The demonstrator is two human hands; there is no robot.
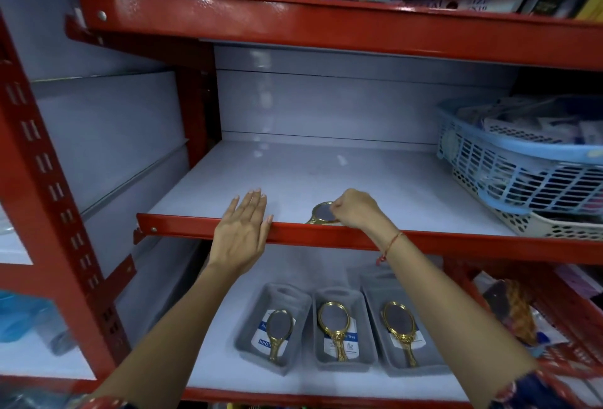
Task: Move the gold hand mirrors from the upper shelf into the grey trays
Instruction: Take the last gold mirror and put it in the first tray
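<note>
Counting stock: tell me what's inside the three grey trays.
Each grey tray holds one gold hand mirror, lying on a label. Labels are partly covered by the mirrors.

You have one gold mirror left on the upper shelf, lying flat at its front edge, oval glass up. Below stand three grey trays side by side: left tray, middle tray, right tray. Each holds one gold mirror, handle toward you.

You've got four gold hand mirrors: one on the upper shelf, three below, one per grey tray.
</note>
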